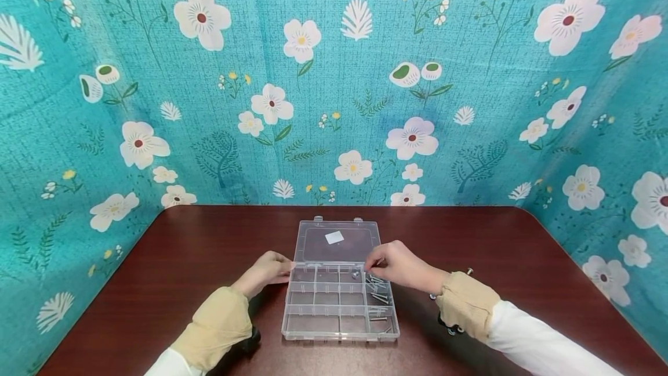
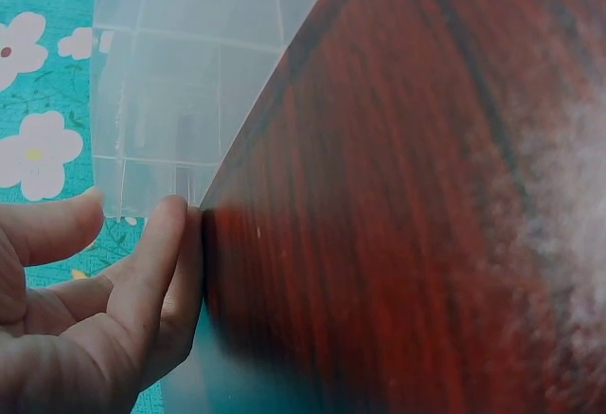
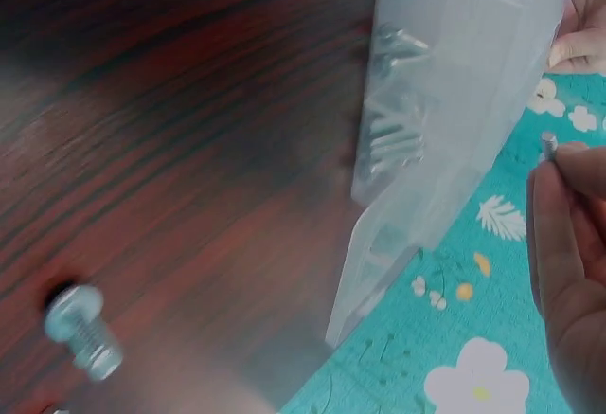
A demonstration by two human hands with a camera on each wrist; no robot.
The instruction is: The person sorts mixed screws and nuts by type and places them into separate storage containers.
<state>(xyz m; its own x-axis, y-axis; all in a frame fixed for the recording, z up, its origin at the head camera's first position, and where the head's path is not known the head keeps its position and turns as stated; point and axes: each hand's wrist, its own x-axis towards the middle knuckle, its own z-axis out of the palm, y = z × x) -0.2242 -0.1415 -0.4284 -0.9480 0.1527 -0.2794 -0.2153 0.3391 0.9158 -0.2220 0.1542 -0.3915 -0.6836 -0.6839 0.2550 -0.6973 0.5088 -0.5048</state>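
Note:
A clear plastic organizer box (image 1: 313, 324) lies on the table with its lid (image 1: 313, 242) opened away from me. My left hand (image 1: 267, 271) is at the box's left side near the hinge; its fingertips (image 2: 170, 213) rest against the wall, the thumb apart from them. Over the back right compartments, my right hand (image 1: 400, 266) pinches a small silver screw (image 3: 549, 145) between thumb and fingers, only its end showing. Several screws (image 1: 380, 297) lie in the right column of compartments. One round metal piece (image 1: 356, 274) sits in the compartment left of that column.
A silver bolt (image 3: 83, 329) stands on the dark wooden table (image 1: 209, 237) to the right of the box. More small hardware (image 1: 451, 328) is partly hidden by the right wrist. A white label (image 1: 334, 238) is on the lid. Flowered teal cloth (image 1: 323, 103) hangs behind the table.

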